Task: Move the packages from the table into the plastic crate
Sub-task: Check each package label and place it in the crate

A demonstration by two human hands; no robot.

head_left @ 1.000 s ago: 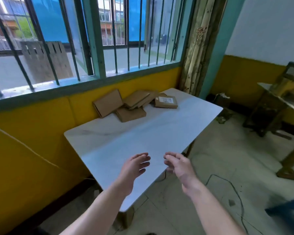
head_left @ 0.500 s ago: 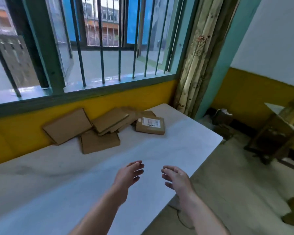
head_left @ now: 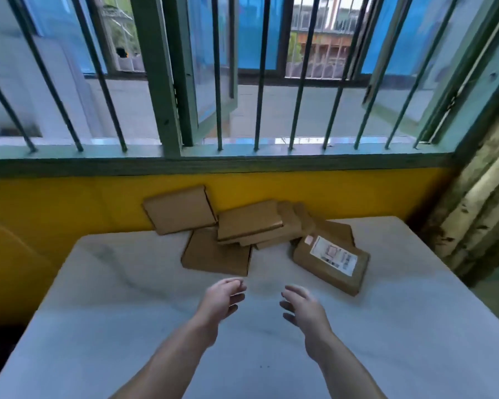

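Hands reach out: left hand [head_left: 224,298] and right hand [head_left: 303,308] are loose and hold nothing. Packages [head_left: 242,228] lie on the table [head_left: 127,298] by the wall. Next, grab one. No crate shows.

Overlapping packages [head_left: 249,223] partly hide one another; perhaps six in all.

You have a heap of flat brown cardboard packages [head_left: 249,224] at the far edge of the desk [head_left: 127,283]. The left package [head_left: 179,210] leans tilted against the wall [head_left: 69,203]. The near package [head_left: 216,254] lies flat. Several overlap in a fan at the middle. The labelled package [head_left: 332,262], at the right, lies askew with its white label up.
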